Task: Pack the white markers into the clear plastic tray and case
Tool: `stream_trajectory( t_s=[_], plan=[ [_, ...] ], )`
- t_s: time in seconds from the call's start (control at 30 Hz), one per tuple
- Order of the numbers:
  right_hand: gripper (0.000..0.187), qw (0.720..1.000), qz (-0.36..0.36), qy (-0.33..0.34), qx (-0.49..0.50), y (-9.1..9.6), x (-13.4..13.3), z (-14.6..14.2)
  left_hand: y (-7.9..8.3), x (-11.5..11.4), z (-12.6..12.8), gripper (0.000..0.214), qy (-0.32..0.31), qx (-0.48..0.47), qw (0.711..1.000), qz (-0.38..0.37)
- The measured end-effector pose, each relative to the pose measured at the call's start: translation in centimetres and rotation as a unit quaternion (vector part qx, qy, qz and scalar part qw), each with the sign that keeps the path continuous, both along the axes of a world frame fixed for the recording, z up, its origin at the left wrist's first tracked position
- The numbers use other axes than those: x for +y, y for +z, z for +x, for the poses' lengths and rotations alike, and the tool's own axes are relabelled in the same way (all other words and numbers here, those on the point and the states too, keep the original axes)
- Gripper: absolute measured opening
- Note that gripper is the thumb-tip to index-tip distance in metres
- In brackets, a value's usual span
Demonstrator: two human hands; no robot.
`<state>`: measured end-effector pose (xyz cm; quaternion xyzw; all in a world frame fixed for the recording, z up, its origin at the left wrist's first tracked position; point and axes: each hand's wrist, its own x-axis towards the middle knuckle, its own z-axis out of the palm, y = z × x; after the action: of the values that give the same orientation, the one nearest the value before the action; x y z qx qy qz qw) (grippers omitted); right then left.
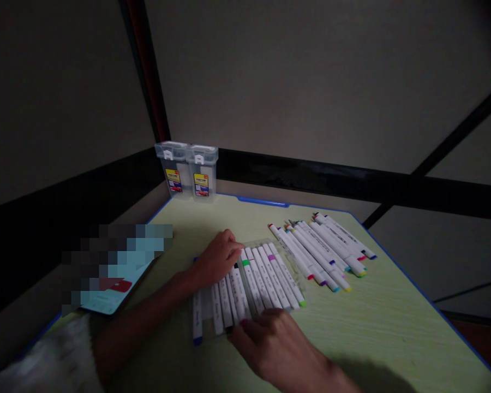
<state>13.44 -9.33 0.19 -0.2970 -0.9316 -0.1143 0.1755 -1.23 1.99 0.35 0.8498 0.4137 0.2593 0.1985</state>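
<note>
Clear plastic tray (207, 307) flat on the table (376, 333), roughly mid-table, white markers (265, 281) laid side by side in both halves. Centre strip runs between the halves. Blue-ended marker (197, 314) sits at the L edge, gap betw it & the next one. R half is packed tighter; green band on one marker, purple band on another, lime end on the outermost.

L hand (219, 259) is over the far L part of the tray, fingers bent & close together, tips at the far ends of the markers nr the centre strip. Can't tell if it's pinching one or just resting (tips too dim). R hand (274, 346) is at the near edge, fingers curled in, narrow, tips by the near marker ends; a magenta bit shows at the fingertips. Grip n/c, knuckles block the view.

Loose markers (311, 244) in an uneven spread on the table R of the tray, mixed-colour ends, some overlapping. 2 clear boxes (202, 174), lidded, upright side by side at the far L corner, yellow/red labels facing the camera. Device w/ lit teal screen (102, 303) along the L side of the table, partly pixelated. White sleeve (53, 360) on the L arm. Blue trim round the table; dark overall.
</note>
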Motion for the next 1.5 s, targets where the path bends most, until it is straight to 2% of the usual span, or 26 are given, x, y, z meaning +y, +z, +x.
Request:
stream_trajectory(
  t_s=[0.37,0.73,1.07,1.27,1.5],
  plan=[
    [0.015,1.000,-0.012,-0.007,0.000,-0.2,-0.1,0.1,-0.5,1.1,-0.2,0.026,-0.002,-0.020,0.999,-0.035],
    [0.014,1.000,-0.026,-0.007,-0.004,-0.2,0.0,0.1,-0.4,1.1,-0.1,0.028,0.002,-0.053,0.996,-0.067],
    [0.014,0.999,-0.034,-0.010,-0.002,-0.1,0.1,0.1,0.5,1.2,-0.2,0.023,0.005,-0.114,0.987,-0.114],
    [0.014,1.000,-0.026,-0.007,-0.006,-0.3,-0.1,0.3,1.0,0.9,-0.1,0.021,-0.005,-0.160,0.974,-0.162],
    [0.021,0.999,0.008,0.016,0.045,-0.2,-0.2,0.3,1.7,0.3,-0.1,0.014,0.053,-0.278,0.930,-0.233]
  ],
)
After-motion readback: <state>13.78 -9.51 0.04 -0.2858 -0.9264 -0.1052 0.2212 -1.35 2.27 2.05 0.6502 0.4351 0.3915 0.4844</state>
